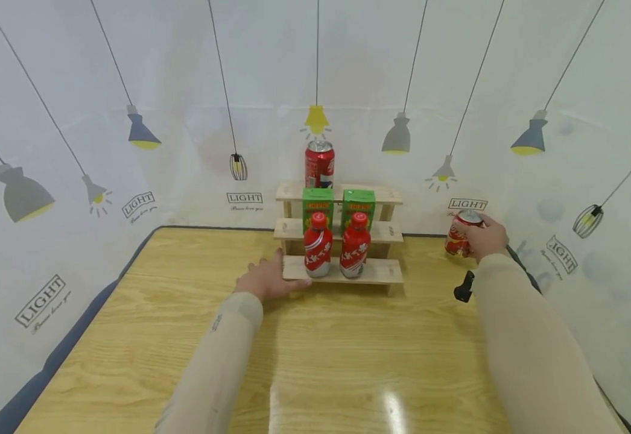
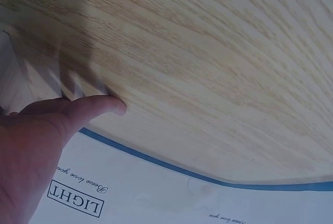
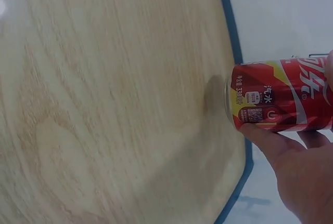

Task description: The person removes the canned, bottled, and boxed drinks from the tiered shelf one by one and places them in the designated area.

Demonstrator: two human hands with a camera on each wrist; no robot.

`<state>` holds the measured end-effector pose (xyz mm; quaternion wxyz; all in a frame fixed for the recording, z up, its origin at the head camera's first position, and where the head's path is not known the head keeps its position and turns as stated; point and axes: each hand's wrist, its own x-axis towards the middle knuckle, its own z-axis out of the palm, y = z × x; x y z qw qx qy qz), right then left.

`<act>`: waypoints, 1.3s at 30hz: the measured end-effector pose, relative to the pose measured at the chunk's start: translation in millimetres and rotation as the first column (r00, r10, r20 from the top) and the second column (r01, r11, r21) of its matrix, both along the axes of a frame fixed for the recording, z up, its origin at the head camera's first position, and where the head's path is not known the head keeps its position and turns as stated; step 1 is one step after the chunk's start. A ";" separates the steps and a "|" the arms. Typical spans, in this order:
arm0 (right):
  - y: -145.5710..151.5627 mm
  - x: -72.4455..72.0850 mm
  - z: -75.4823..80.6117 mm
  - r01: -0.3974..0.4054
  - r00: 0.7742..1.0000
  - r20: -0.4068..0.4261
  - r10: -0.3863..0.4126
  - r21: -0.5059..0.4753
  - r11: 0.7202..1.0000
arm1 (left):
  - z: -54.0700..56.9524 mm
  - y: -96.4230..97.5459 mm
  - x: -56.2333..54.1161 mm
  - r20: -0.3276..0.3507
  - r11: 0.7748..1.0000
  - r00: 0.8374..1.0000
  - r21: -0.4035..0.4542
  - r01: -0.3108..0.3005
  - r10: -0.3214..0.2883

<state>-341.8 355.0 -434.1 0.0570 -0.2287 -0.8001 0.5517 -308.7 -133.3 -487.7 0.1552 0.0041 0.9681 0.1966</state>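
At the back right of the table, my right hand point(image 1: 487, 236) grips a red soda can point(image 1: 459, 241). The right wrist view shows the can's point(image 3: 281, 95) printed side and base, with fingers along it and its base close to the table. My left hand point(image 1: 263, 278) is at the left end of a three-step wooden rack point(image 1: 383, 274), its thumb along the front of the lowest step and the other fingers spread beside it. On that step stand two red bottles point(image 1: 318, 247). Two green drink cartons point(image 1: 358, 211) are on the middle step, and another red can point(image 1: 320, 166) tops the rack.
The wooden table point(image 1: 315, 349) meets a white printed curtain point(image 1: 185, 150) along its back and sides, with a dark blue edge point(image 1: 84, 319) at the left. A black strap piece point(image 1: 464, 287) hangs by the right wrist.
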 end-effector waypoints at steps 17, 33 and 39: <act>21.8 2.1 -22.2 0.040 0.999 -0.016 -0.039 0.077 0.996 | -5.4 -2.2 -3.0 -0.021 0.999 0.999 0.030 0.028 -0.027; 8.6 -19.6 61.4 -0.076 0.990 -0.113 0.089 0.109 0.991 | 0.4 -1.7 1.3 -0.010 0.999 0.999 -0.023 0.032 -0.032; -39.7 -30.2 91.5 -0.151 0.967 -0.196 0.162 0.070 0.986 | 1.6 -0.3 1.1 -0.017 1.000 1.000 -0.002 0.026 -0.026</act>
